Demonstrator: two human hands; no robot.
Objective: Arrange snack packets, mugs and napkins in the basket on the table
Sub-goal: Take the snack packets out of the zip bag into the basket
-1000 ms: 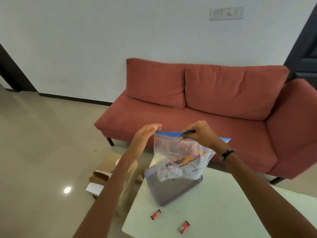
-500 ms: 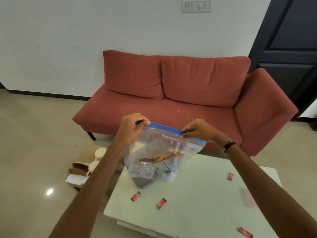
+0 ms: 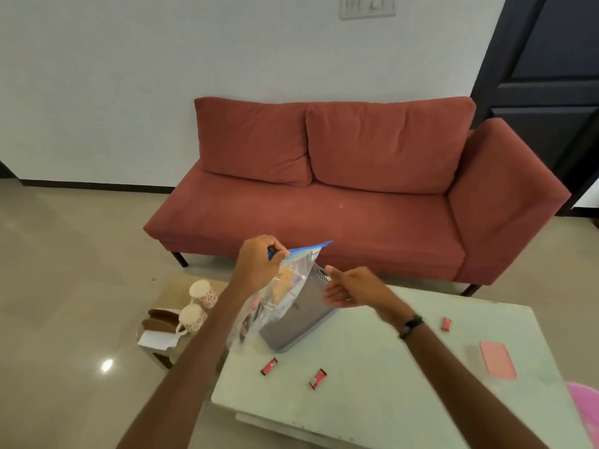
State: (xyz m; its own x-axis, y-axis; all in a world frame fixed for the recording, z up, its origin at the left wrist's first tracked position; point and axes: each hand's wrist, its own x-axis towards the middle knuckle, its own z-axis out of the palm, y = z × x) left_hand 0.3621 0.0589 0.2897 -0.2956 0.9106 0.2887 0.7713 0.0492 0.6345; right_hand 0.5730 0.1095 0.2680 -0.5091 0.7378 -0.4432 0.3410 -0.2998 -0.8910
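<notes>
My left hand (image 3: 259, 264) pinches the blue zip edge of a clear plastic bag (image 3: 275, 296) that holds snack packets and hangs above the table's left corner. Just right of the bag, my right hand (image 3: 350, 288) is free with straight fingers, in front of the grey basket (image 3: 301, 322) on the pale table (image 3: 372, 377). Two small red snack packets (image 3: 269, 366) (image 3: 318, 378) lie near the front edge and a third (image 3: 446, 324) at the right. Two floral mugs (image 3: 202, 293) (image 3: 191, 317) stand on a low stand left of the table.
A pink flat object (image 3: 497, 359) lies on the table's right side and a pink round thing (image 3: 583, 406) shows at the right edge. Brown and white items (image 3: 158, 325) sit beside the mugs. A red sofa (image 3: 340, 196) stands behind the table.
My right hand has let go of the bag's zip edge and dropped beside the basket. The bag now hangs from my left hand alone, swung to the left.
</notes>
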